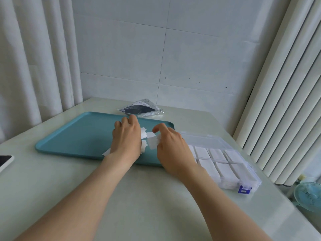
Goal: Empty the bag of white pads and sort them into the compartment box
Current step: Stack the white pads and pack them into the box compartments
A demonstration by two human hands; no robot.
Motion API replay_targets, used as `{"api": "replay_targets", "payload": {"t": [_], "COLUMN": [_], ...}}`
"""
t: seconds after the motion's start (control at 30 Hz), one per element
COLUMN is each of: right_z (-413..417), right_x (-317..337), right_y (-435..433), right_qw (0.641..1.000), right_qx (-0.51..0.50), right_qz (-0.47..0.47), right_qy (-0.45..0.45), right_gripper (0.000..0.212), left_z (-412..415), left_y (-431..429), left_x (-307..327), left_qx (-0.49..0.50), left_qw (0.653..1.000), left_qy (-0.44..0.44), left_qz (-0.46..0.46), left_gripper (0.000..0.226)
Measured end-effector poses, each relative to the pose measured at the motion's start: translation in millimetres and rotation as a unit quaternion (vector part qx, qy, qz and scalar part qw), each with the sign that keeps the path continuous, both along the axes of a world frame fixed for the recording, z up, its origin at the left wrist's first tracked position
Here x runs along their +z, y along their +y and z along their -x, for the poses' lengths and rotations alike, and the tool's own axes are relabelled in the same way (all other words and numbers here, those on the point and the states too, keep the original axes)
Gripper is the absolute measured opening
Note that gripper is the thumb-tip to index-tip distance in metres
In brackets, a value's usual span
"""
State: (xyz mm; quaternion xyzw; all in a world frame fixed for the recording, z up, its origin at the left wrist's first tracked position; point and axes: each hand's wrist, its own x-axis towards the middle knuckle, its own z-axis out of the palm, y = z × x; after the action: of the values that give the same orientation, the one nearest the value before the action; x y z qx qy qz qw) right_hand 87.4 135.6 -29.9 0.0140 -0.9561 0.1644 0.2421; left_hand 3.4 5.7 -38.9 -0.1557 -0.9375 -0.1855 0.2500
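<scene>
Curtains point(34, 58) hang to the left of our fingers, paler pleats point(278, 101) fall to the right, and a tiled wall point(191, 58) stands beyond. Just past our fingers the bag point(140, 108) lies flat on the table point(139, 197), its mouth gaping dark. It carries small printed marks that we cannot read.

Under our fingers sits a teal tray point(73, 136), and on it the white pads point(144, 135) lie in a loose heap between our hands. Our left hand point(126, 138) rests palm down on the heap. Its fingers point(124, 121) bend down out of sight, so we cannot tell whether they hold anything. Our right hand point(172, 150) pinches one white pad point(152, 142), with the fingers point(159, 127) crooked above it.

Right of these fingers, just beside the tray, stands the clear compartment box point(225, 159). Its compartments are packed with more pads, and a blue latch point(245, 189) sits on its near edge. Our right forearm crosses the box's left side. Far left of our fingers a phone point(5, 162) lies at the table's edge, and far right, below the table, stands a small fan point(307, 195).
</scene>
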Motion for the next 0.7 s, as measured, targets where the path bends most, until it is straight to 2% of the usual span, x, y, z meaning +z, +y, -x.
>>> {"api": "replay_targets", "payload": {"t": [0.1, 0.2, 0.3, 0.43, 0.5, 0.6, 0.63, 0.7], "right_z": [-1.9, 0.5, 1.1, -2.3, -3.5, -3.6, -3.8, -5.1], "right_x": [1.9, 4.5, 9.5, 16.6, 19.2, 20.2, 20.3, 20.9], "right_y": [1.3, 4.7, 7.6, 12.1, 16.1, 22.2, 23.3, 25.1], "right_qw": [0.997, 0.988, 0.977, 0.971, 0.972, 0.977, 0.978, 0.978], "right_qx": [0.000, -0.008, 0.000, 0.016, 0.024, 0.022, 0.024, 0.035], "right_qz": [0.081, 0.152, 0.210, 0.216, 0.202, 0.179, 0.176, 0.175], "right_qy": [0.009, 0.019, 0.042, 0.101, 0.113, 0.110, 0.111, 0.112], "right_gripper": [0.046, 0.039, 0.037, 0.034, 0.031, 0.028, 0.028, 0.028], "left_z": [-0.4, -6.2, -12.1, -18.4, -25.8, -34.3, -34.9, -35.5], "left_y": [-0.5, 2.2, 8.7, 15.7, 18.5, 21.1, 21.2, 21.0], "left_x": [1.4, 6.5, 13.0, 17.2, 20.1, 24.7, 25.5, 26.0], "left_qx": [-0.038, -0.098, -0.124, -0.153, -0.205, -0.276, -0.289, -0.308], "left_qw": [0.997, 0.976, 0.946, 0.923, 0.876, 0.772, 0.746, 0.717], "left_qy": [0.019, 0.019, -0.023, -0.100, -0.183, -0.314, -0.347, -0.387], "left_qz": [-0.069, -0.192, -0.300, -0.337, -0.396, -0.479, -0.489, -0.492], "left_gripper": [0.058, 0.056, 0.046, 0.025, 0.020, 0.021, 0.022, 0.018]}}
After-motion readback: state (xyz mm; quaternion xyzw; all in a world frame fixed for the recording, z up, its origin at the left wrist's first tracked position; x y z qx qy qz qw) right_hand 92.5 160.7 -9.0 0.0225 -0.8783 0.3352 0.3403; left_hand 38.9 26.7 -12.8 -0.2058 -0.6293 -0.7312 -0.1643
